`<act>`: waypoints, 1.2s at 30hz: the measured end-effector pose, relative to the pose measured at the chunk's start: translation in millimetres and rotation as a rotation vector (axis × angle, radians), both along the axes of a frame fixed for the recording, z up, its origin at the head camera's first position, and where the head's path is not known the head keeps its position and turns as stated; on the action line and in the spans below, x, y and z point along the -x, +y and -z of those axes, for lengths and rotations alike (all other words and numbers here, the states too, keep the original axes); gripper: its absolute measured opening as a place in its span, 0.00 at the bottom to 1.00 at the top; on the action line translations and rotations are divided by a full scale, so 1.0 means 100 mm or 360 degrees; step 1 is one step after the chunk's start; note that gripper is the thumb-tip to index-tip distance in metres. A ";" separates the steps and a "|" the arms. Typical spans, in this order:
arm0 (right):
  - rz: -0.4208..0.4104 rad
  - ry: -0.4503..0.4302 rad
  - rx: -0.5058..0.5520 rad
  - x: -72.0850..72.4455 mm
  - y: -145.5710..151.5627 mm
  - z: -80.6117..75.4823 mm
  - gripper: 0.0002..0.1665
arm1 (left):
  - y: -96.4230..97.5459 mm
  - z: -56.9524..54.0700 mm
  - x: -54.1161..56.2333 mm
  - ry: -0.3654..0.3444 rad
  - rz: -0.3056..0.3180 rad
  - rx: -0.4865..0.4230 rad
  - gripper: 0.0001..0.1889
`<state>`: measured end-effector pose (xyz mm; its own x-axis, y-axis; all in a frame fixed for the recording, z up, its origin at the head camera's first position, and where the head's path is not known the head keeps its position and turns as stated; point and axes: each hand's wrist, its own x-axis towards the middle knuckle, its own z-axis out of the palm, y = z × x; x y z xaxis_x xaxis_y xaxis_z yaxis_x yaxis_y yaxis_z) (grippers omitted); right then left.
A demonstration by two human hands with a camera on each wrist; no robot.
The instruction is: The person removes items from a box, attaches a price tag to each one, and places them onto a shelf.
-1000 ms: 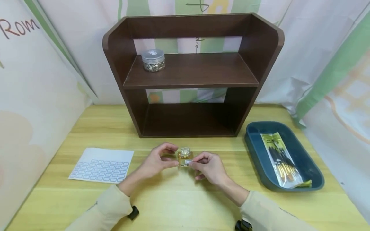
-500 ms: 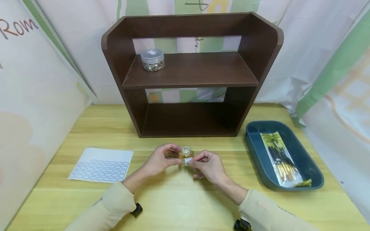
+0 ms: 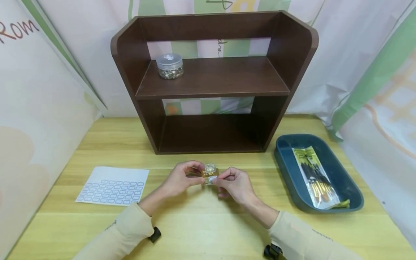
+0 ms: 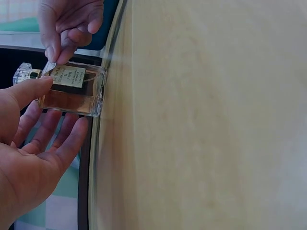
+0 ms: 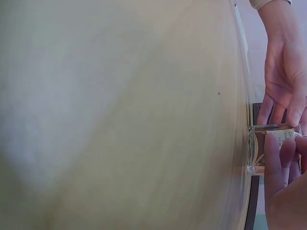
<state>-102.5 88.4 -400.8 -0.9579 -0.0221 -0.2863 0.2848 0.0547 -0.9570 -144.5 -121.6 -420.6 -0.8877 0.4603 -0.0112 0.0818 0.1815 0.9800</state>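
Observation:
A glass perfume bottle (image 3: 210, 168) with amber liquid, a clear faceted stopper and a printed label stands in front of the shelf. My left hand (image 3: 181, 177) holds it from the left, thumb at the front and fingers behind, as the left wrist view shows. My right hand (image 3: 237, 185) pinches a small white sticker (image 3: 212, 178) with a blue border between thumb and forefinger. In the left wrist view the sticker (image 4: 49, 68) lies against the bottle's front near its neck, above the printed label (image 4: 69, 75). In the right wrist view my right fingers partly hide the bottle (image 5: 259, 148).
A sheet of blue-bordered stickers (image 3: 113, 185) lies on the table at the left. Behind the hands stands a dark brown two-tier shelf (image 3: 211, 77) with a clear lidded jar (image 3: 170, 66) on its upper board. At right, a dark blue tray (image 3: 289, 180) holds a packet of brushes (image 3: 316, 180).
My left hand has moved slightly right and its fingers have come in around the bottle. The bottle has shifted a little right and tilted; the sticker stays at its front in my right fingers.

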 end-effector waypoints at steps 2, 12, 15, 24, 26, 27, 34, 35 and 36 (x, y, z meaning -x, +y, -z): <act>0.0009 -0.0007 -0.0009 0.01 0.00 0.00 0.10 | 0.00 0.00 0.00 -0.0003 -0.0004 0.0003 0.17; -0.0033 -0.0082 -0.0017 0.03 0.05 0.02 0.11 | 0.01 -0.02 0.00 0.0043 -0.0006 0.0020 0.17; -0.0072 -0.0087 -0.0038 0.02 0.13 0.01 0.11 | 0.01 -0.03 0.00 0.0056 -0.0002 0.0015 0.17; -0.0183 0.0256 -0.0223 0.07 0.56 -0.24 0.13 | 0.02 -0.01 -0.03 0.0023 -0.0001 -0.0043 0.21; -0.0206 0.0413 -0.0325 0.10 0.69 -0.34 0.15 | 0.04 -0.01 -0.04 0.0000 0.0005 -0.0057 0.22; -0.0209 0.0502 -0.0374 0.12 0.76 -0.41 0.16 | 0.04 0.00 -0.04 -0.0009 0.0007 -0.0064 0.23; 0.0142 0.0904 -0.0344 0.33 1.23 -0.99 0.18 | 0.07 0.03 -0.06 -0.0045 -0.0024 -0.0064 0.23; 0.0208 0.0924 -0.0255 0.36 1.28 -1.08 0.18 | 0.07 0.03 -0.06 -0.0042 -0.0026 -0.0061 0.23; 0.0265 0.0951 -0.0174 0.40 1.34 -1.18 0.18 | 0.07 0.03 -0.06 -0.0045 -0.0028 -0.0058 0.23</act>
<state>-142.5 222.4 -283.1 -0.9412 0.1404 0.3073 -0.2843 0.1621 -0.9449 -138.8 -114.6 -423.9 -0.8951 0.4454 -0.0201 0.0509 0.1470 0.9878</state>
